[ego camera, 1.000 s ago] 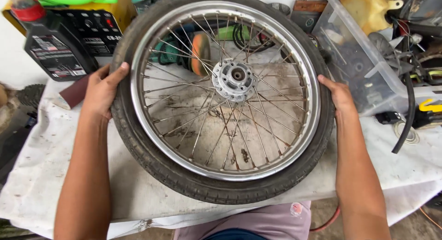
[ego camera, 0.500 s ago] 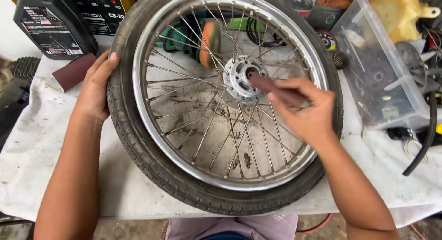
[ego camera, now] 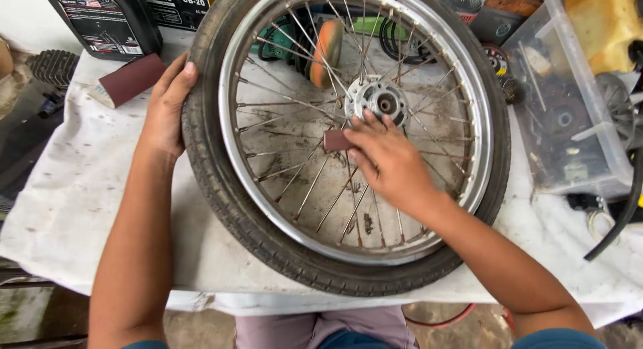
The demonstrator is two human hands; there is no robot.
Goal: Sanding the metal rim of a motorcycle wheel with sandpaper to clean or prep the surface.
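A black-tyred spoked motorcycle wheel with a silver rim (ego camera: 348,138) lies flat on a table covered with a stained white cloth (ego camera: 80,188), its near edge reaching almost to the table's front lip; the left hand (ego camera: 166,108) lies spread and flat over the tyre's left sidewall, fingers curled over the tread; the right hand (ego camera: 388,158) rests on the spokes just below the metal hub (ego camera: 380,102), fingers pinching a small reddish-brown sanding pad (ego camera: 336,141) against them. A second reddish-brown sanding block (ego camera: 128,80) lies just off the tyre's upper left, near a black plastic oil bottle (ego camera: 100,19); a clear plastic bin of parts (ego camera: 569,101) crowds the right side; bare cloth lies open to the left.
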